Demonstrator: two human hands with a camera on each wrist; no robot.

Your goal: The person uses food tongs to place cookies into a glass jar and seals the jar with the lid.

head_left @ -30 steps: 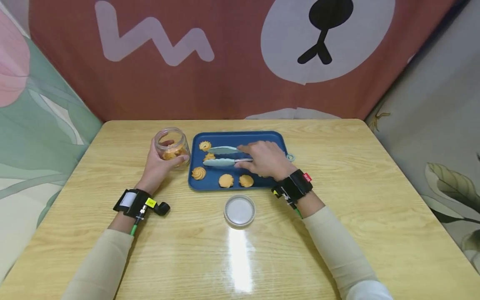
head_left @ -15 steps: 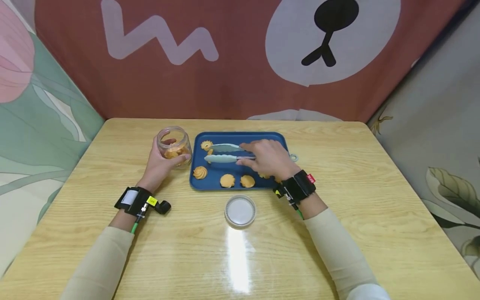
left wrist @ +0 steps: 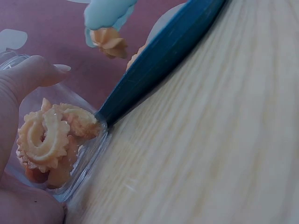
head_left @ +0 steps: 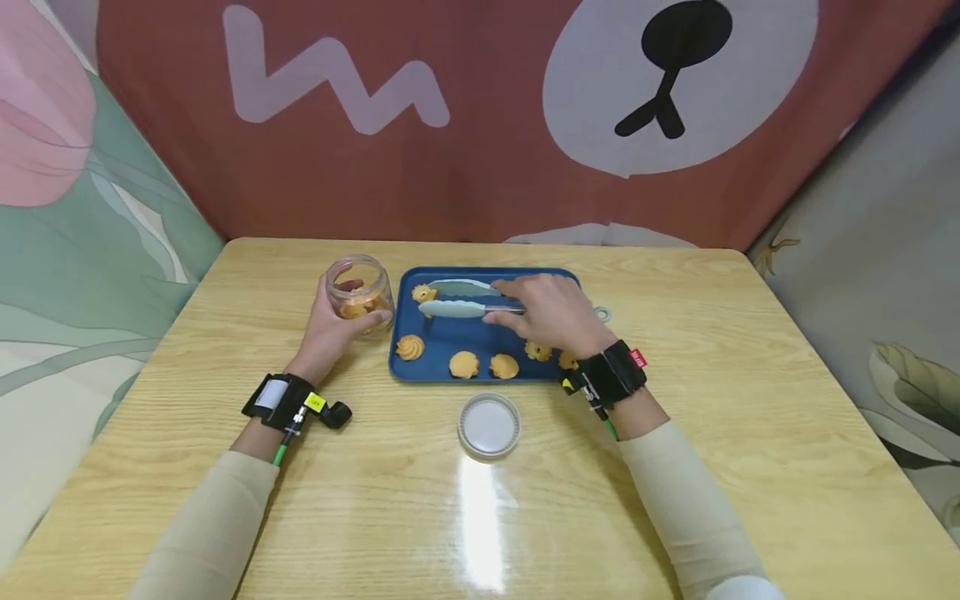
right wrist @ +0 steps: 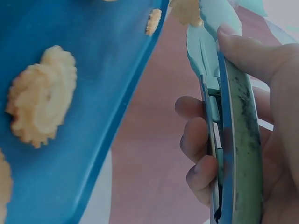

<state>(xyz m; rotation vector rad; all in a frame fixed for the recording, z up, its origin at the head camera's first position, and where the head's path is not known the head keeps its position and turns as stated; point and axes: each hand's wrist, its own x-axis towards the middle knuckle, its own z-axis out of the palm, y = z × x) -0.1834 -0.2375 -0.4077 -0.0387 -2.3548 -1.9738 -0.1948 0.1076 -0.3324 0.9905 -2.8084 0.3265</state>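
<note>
My left hand [head_left: 331,332] holds a clear jar [head_left: 382,293] upright on the table, thumb and fingers around its sides. Several piped cookies [left wrist: 44,135] lie inside it. With my right hand [head_left: 553,310] I grip mint-tipped tongs [head_left: 454,309], whose tips point left over the blue tray [head_left: 480,337]. A ridged cookie [left wrist: 109,43] is pinched at those tips, raised above the tray rim in the left wrist view. In the right wrist view my thumb [right wrist: 247,53] presses one tong arm while curled fingers wrap the other.
Cookies remain along the tray's near side, among them a swirl cookie [head_left: 409,347] and two round ones, one cookie [head_left: 464,364] near the middle. Another cookie [head_left: 422,292] lies at the back left. A round lid [head_left: 489,425] rests on the table [head_left: 360,500] before the tray.
The tongs have closed in and risen slightly toward the back with a cookie in their tips. My left hand keeps its hold on the jar. The head view has shifted a little.
</note>
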